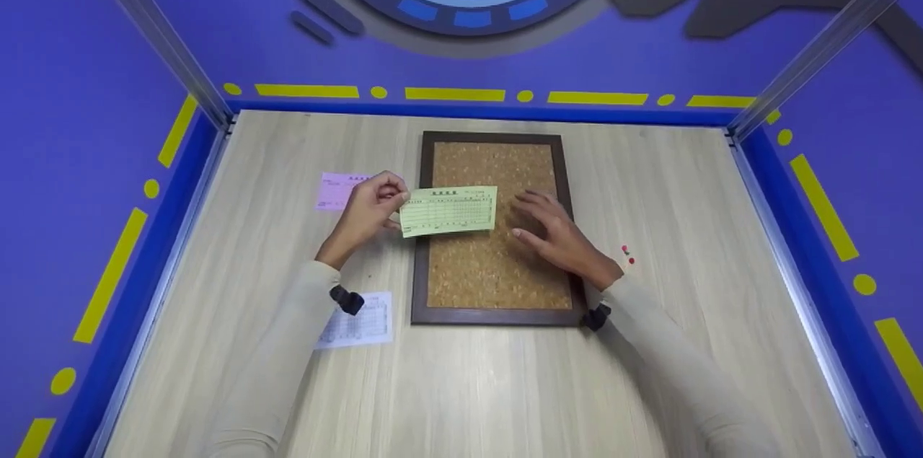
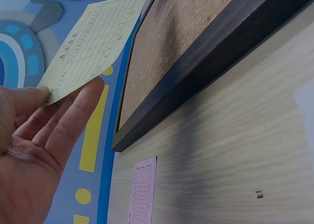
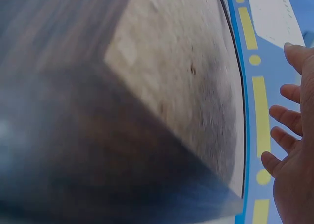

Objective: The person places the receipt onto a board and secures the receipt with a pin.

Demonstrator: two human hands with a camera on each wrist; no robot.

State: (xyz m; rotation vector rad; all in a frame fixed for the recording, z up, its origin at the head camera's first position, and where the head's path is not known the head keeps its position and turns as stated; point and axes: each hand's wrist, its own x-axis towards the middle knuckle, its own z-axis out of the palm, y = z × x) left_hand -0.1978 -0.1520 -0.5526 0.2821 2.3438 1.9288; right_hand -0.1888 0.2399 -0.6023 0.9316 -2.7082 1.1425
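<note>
My left hand [image 1: 371,209] pinches the left edge of a pale green printed form [image 1: 448,213] between thumb and fingers. The form hangs over the upper part of a cork board [image 1: 497,270] with a dark brown wooden frame. In the left wrist view, the thumb lies on the printed side of the green form [image 2: 93,47] and the fingers are behind it. My right hand [image 1: 551,231], holding nothing, hovers over the right side of the cork, fingers spread and slightly bent. Its fingertips are just right of the form's free edge.
Partly behind my left hand lies a pink printed form [image 1: 335,191]. A white printed form [image 1: 371,321] is on the table nearer to me, partly under the left forearm. Small red push pins [image 1: 629,256] lie right of the board. Blue panels [image 1: 476,68] enclose the table.
</note>
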